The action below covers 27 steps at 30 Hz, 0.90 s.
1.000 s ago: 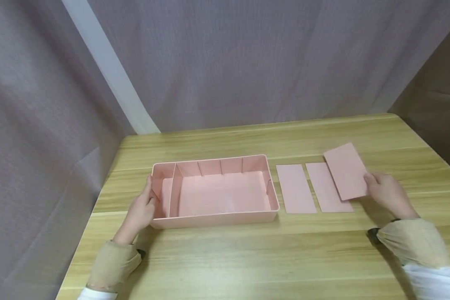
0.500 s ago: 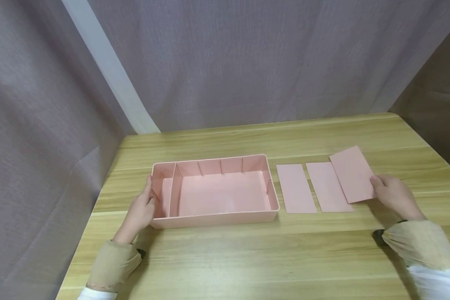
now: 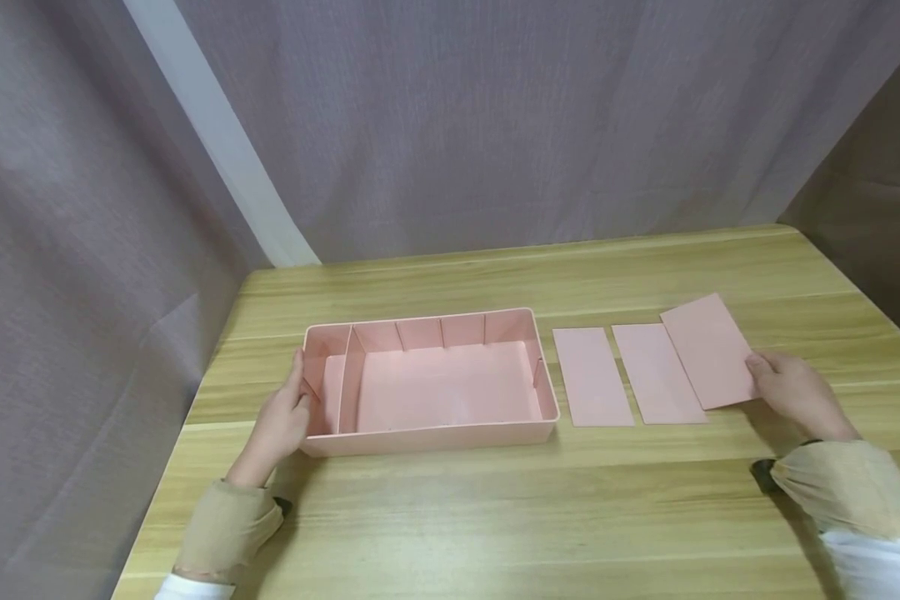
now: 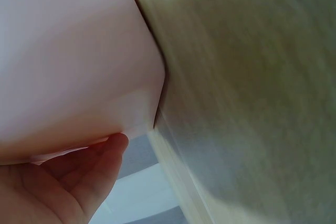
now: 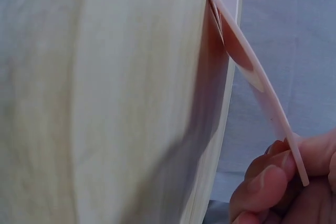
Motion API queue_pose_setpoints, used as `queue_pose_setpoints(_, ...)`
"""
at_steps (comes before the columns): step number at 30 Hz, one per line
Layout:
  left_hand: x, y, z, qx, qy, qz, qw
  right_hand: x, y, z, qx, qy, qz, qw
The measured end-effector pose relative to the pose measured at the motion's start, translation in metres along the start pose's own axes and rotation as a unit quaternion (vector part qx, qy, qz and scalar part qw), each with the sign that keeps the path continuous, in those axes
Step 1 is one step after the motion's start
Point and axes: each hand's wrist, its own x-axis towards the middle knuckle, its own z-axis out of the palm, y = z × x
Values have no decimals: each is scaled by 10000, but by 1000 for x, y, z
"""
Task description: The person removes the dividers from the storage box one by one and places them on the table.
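A shallow pink box stands on the table, with a partition near its left end. My left hand rests against the box's left end wall with its fingers fairly straight. In the left wrist view, this hand touches the box's outer side. My right hand pinches a flat pink panel at its right edge. The held panel is tilted and overlaps another pink panel. The right wrist view shows it edge-on and slightly bowed between thumb and fingers.
A further pink panel lies flat between the box and the overlapped one. All are on a wood-grain table. Grey curtain cloth hangs behind the table and along its left side.
My right hand has moved to the right and slightly toward me with the held panel, uncovering more of the panel beneath. The left hand and the box have stayed put.
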Motion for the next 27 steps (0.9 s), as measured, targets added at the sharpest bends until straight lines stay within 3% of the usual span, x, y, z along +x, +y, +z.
queue_pose_setpoints(20,1,-1,0,3,56,160,9999,-4,8,-11,-222,-558,370,9975)
queue_pose_setpoints(27,1,-1,0,16,48,121,9999,-3,9,-15,-345,-784,256,9960)
